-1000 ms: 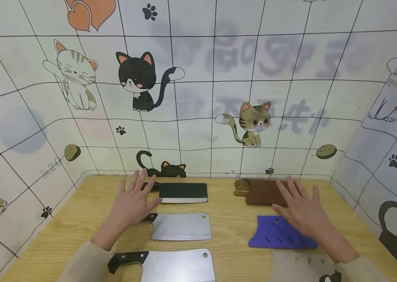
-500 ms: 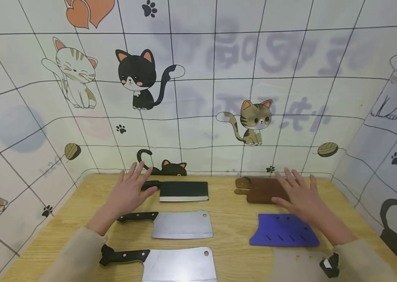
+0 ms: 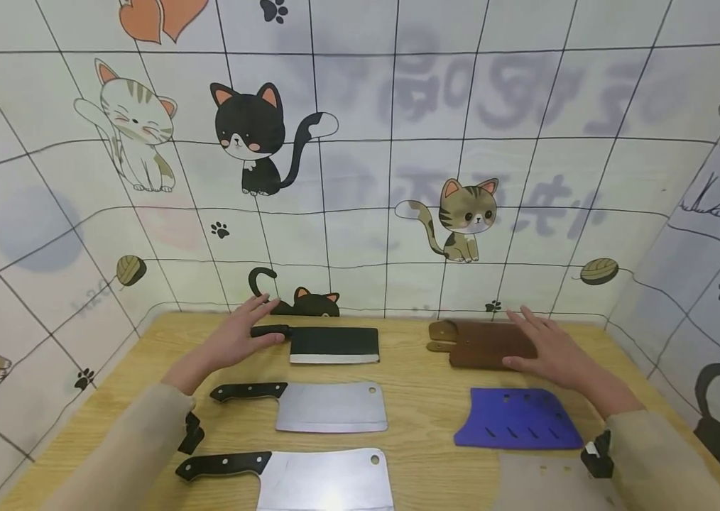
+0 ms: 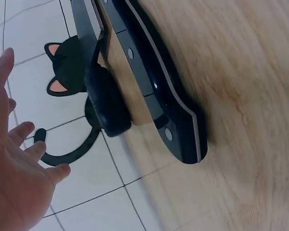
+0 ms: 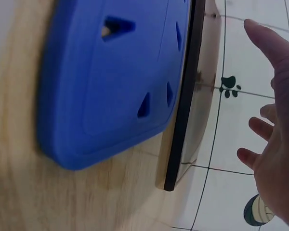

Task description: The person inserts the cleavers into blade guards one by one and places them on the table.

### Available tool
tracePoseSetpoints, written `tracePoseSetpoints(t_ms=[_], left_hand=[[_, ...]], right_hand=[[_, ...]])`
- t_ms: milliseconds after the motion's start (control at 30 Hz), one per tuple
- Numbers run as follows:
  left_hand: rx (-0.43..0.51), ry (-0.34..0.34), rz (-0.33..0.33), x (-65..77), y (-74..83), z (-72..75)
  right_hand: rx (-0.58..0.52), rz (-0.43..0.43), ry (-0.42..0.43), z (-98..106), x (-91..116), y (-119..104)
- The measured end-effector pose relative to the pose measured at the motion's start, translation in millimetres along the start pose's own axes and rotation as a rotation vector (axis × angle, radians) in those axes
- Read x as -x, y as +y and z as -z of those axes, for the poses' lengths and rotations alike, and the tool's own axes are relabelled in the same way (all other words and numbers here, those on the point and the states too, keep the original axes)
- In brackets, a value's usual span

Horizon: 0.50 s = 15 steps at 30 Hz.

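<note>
My left hand (image 3: 235,339) hovers by the handle of the dark-bladed cleaver (image 3: 334,345) at the back left, thumb apart from loosely bent fingers. In the left wrist view that handle (image 4: 107,102) is apart from the hand (image 4: 19,178). My right hand (image 3: 554,355) is over the right end of a brown leather knife sheath (image 3: 484,345), partly covering it. The right wrist view has this hand (image 5: 279,159) holding nothing, fingers spread. A silver cleaver (image 3: 332,407) lies in the middle row, facing a blue slotted blade guard (image 3: 513,420).
A larger silver cleaver (image 3: 328,482) lies at the front left, cut off by the frame. A greyish blade guard (image 3: 545,484) is at the front right, partly under the right sleeve. Behind the wooden table (image 3: 420,397) rises a cat-patterned wall covering (image 3: 360,177).
The left hand has turned, its fingers drawing together near the dark cleaver's handle. The right hand has shifted slightly right and its fingers have closed up a little. The cleavers and sheaths stay in place.
</note>
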<state>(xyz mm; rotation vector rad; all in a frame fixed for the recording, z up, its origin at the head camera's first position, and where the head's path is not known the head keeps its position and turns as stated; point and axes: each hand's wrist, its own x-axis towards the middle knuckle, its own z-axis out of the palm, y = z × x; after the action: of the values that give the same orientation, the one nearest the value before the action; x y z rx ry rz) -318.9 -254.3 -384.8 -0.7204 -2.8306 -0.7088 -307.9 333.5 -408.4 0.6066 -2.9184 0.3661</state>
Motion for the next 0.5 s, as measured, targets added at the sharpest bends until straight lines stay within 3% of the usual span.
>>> tracePoseSetpoints(t_ms=[300, 500], left_hand=[[0.114, -0.055, 0.097, -17.6, -24.1, -2.1], [0.185, -0.121, 0.151, -27.1, -25.9, -6.8]], right_hand=[[-0.075, -0.009, -0.057, -15.7, -26.9, 17.7], [-0.136, -0.013, -0.118, -20.5, -36.0, 20.7]])
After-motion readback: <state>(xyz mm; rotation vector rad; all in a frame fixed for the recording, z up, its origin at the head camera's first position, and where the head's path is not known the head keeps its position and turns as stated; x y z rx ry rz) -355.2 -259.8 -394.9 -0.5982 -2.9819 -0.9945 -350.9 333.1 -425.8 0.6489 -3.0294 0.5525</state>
